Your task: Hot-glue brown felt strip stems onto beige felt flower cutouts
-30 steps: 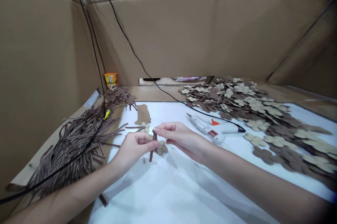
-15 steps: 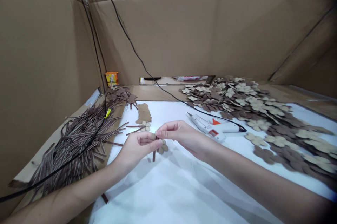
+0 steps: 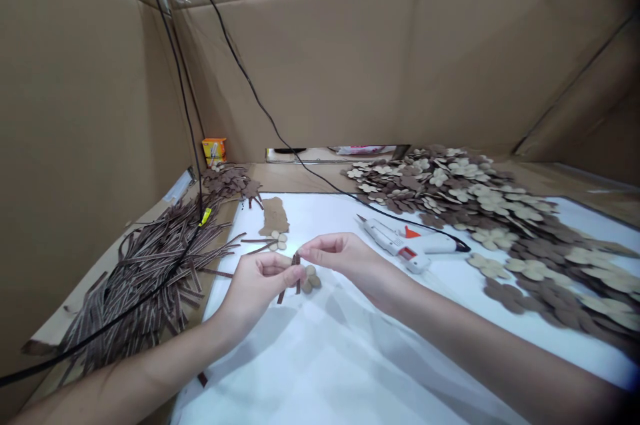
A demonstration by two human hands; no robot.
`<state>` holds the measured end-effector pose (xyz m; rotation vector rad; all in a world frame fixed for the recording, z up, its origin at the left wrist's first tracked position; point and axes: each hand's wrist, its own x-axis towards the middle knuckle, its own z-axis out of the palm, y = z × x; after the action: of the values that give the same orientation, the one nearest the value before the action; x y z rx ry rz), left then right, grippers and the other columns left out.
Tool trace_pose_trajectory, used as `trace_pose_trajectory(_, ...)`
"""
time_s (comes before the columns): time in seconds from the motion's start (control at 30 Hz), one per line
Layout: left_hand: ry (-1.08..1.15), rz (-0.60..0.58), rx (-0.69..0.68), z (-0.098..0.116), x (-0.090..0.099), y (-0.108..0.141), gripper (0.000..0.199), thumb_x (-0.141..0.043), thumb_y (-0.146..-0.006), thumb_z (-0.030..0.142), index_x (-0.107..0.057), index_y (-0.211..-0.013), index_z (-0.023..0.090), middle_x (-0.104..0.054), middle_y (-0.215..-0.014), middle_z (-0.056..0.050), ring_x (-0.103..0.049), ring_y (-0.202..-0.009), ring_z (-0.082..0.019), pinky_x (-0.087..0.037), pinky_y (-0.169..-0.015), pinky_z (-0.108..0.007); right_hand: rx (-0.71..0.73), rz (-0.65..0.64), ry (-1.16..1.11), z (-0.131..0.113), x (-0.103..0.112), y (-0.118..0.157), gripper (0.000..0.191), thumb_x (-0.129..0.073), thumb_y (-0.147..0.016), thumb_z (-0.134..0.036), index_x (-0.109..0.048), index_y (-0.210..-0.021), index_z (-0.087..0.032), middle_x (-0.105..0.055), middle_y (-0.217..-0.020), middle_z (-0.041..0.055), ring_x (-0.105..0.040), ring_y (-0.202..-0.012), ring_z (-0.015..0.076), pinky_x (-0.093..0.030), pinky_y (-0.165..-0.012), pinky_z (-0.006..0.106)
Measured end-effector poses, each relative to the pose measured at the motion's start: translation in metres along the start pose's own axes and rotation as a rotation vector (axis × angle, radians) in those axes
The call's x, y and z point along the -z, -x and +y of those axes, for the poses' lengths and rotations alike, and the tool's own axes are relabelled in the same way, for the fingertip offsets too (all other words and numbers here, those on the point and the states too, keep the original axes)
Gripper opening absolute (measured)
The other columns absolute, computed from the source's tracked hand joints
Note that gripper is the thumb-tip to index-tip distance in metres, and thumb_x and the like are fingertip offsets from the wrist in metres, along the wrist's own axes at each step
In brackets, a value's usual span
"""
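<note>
Right now, our left hand [image 3: 257,286] and right hand [image 3: 340,260] pinch together on slim brown strips [image 3: 297,284] over the white sheet [image 3: 300,372]; a slackened pinch could drop them onto the tan flower cutout [image 3: 311,280] at four o'clock.

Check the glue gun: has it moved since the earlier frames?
No. The glue gun keeps the same gap to the brown cutout, so it hasn't shifted; only the view moved slightly.
</note>
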<state>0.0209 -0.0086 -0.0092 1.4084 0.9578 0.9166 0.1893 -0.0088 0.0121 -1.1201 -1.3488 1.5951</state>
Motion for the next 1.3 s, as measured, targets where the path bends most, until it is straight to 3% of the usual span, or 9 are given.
trace_pose_trajectory(0.2, 0.010, 0.000, 0.015, -0.001, -0.001, 0.003, 0.019, -0.067, -0.072, 0.029, -0.066, -0.063, 0.011, -0.066, -0.062, -0.004, -0.056, -0.058, -0.012, -0.041, -0.050, -0.020, 0.014, -0.058, -0.032, 0.005, -0.003, 0.006, 0.029, -0.070, -0.068, -0.041, -0.066, -0.078, -0.014, -0.063, -0.065, 0.0026, -0.054, -0.065, 0.0148, -0.038, -0.066, 0.029)
trace_pose_trajectory(0.43, -0.040, 0.031, 0.002, -0.004, -0.006, 0.009, 0.017, -0.068, -0.071, 0.028, -0.068, -0.067, 0.011, -0.066, -0.063, -0.004, -0.054, -0.055, -0.011, -0.040, -0.049, -0.019, -0.010, 0.010, -0.080, 0.009, -0.010, 0.018, 0.025, -0.067, -0.071, -0.039, -0.068, -0.072, -0.015, -0.061, -0.070, 0.0018, -0.050, -0.071, 0.0128, -0.035, -0.070, 0.026)
trace_pose_trajectory(0.6, 0.017, -0.062, -0.048, 0.001, -0.008, 0.011, 0.018, -0.064, -0.075, 0.027, -0.069, -0.084, 0.012, -0.070, -0.079, -0.007, -0.062, -0.072, -0.016, -0.048, -0.069, -0.024, -0.006, 0.024, -0.005, 0.004, -0.004, 0.021, 0.029, -0.065, -0.072, -0.042, -0.065, -0.068, -0.014, -0.059, -0.065, 0.0000, -0.049, -0.066, 0.0117, -0.035, -0.069, 0.026)
trace_pose_trajectory(0.7, -0.081, -0.030, -0.110, 0.006, -0.007, 0.011, 0.019, -0.061, -0.078, 0.028, -0.068, -0.081, 0.011, -0.069, -0.079, -0.007, -0.062, -0.074, -0.016, -0.047, -0.072, -0.025, 0.051, -0.012, 0.045, 0.004, -0.002, 0.022, 0.028, -0.065, -0.072, -0.042, -0.064, -0.071, -0.014, -0.061, -0.070, 0.0017, -0.053, -0.071, 0.0142, -0.036, -0.073, 0.028)
trace_pose_trajectory(0.87, -0.194, -0.030, -0.148, 0.011, -0.004, 0.011, 0.020, -0.060, -0.078, 0.031, -0.064, -0.071, 0.013, -0.065, -0.070, -0.004, -0.058, -0.066, -0.015, -0.045, -0.063, -0.023, 0.108, -0.001, 0.076, 0.000, -0.001, 0.025, 0.026, -0.061, -0.077, -0.042, -0.062, -0.073, -0.016, -0.062, -0.072, 0.0007, -0.054, -0.073, 0.0142, -0.037, -0.074, 0.028)
trace_pose_trajectory(1.07, -0.240, 0.059, -0.196, 0.017, 0.005, 0.007, 0.021, -0.053, -0.083, 0.036, -0.061, -0.084, 0.017, -0.064, -0.087, -0.004, -0.057, -0.086, -0.017, -0.042, -0.075, -0.024, 0.141, 0.013, 0.073, -0.004, -0.001, 0.025, 0.026, -0.063, -0.075, -0.043, -0.056, -0.077, -0.017, -0.066, -0.076, 0.0040, -0.060, -0.076, 0.0173, -0.043, -0.072, 0.031)
trace_pose_trajectory(1.2, -0.247, -0.004, -0.235, 0.017, 0.005, 0.004, 0.020, -0.057, -0.081, 0.033, -0.057, -0.092, 0.017, -0.061, -0.092, -0.005, -0.055, -0.087, -0.016, -0.041, -0.074, -0.024, 0.144, 0.029, 0.225, -0.001, 0.000, 0.026, 0.020, -0.061, -0.077, -0.037, -0.059, -0.077, -0.017, -0.066, -0.074, 0.0035, -0.061, -0.072, 0.0159, -0.043, -0.067, 0.028)
trace_pose_trajectory(1.3, -0.175, -0.151, -0.162, 0.015, 0.005, 0.002, 0.020, -0.058, -0.080, 0.036, -0.057, -0.082, 0.016, -0.059, -0.080, -0.003, -0.054, -0.077, -0.014, -0.041, -0.067, -0.023, 0.134, 0.062, 0.346, 0.001, -0.001, 0.028, 0.016, -0.060, -0.077, -0.034, -0.058, -0.086, -0.021, -0.067, -0.074, 0.0009, -0.061, -0.072, 0.0159, -0.042, -0.066, 0.027)
